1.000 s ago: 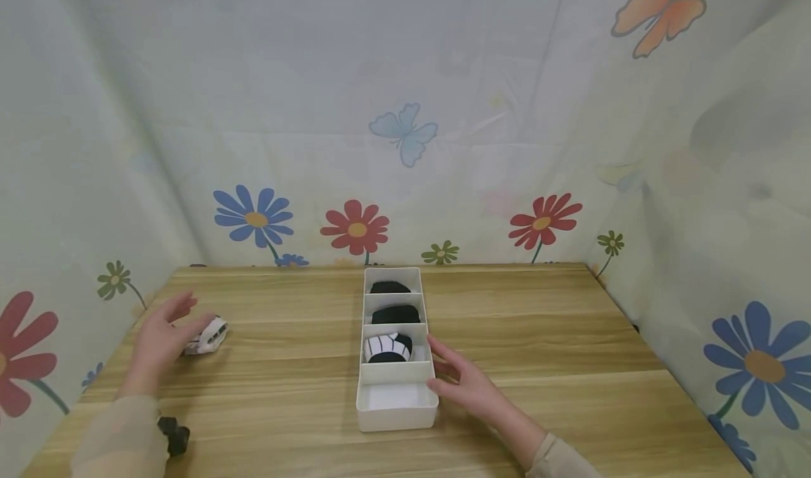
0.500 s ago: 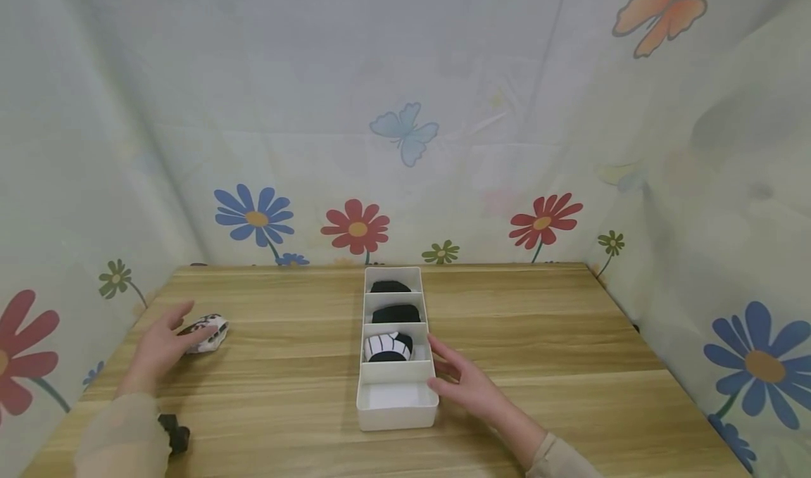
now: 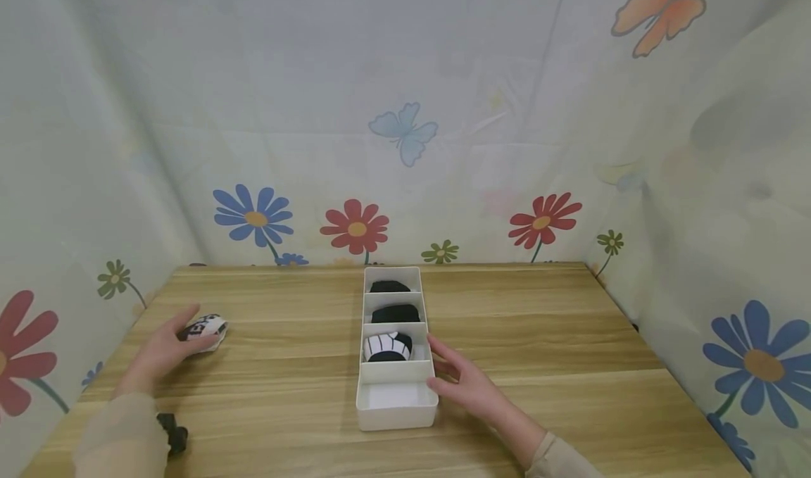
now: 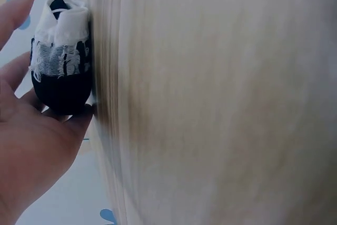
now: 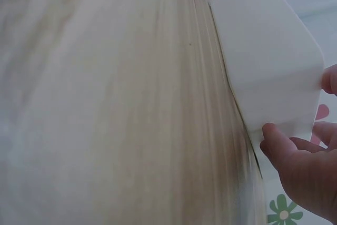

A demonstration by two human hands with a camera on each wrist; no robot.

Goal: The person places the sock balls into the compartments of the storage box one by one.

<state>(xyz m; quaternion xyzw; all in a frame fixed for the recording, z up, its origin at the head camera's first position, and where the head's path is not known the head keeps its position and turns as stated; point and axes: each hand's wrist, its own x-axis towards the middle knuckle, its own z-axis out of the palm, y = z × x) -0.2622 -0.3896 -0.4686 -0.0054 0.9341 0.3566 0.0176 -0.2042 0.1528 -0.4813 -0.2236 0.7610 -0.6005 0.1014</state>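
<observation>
My left hand is around a rolled black-and-white sock on the left of the table. In the left wrist view the sock shows a black end, a grey frayed-looking band and a white folded top; a fingertip lies at its black end, while another finger stands apart from it. My right hand rests its fingertips on the right side of a long white divided box. Inside the box are a white sock with black lines, a black sock and another dark sock. The front compartment holds nothing.
The wooden table reaches back to a curtain printed with flowers and butterflies, which also hangs at both sides. A small black object shows beside the left sleeve.
My left hand has lowered slightly over the rolled sock, its fingers coming around it, and the sock has turned a little. My right hand and the box stay where they were.
</observation>
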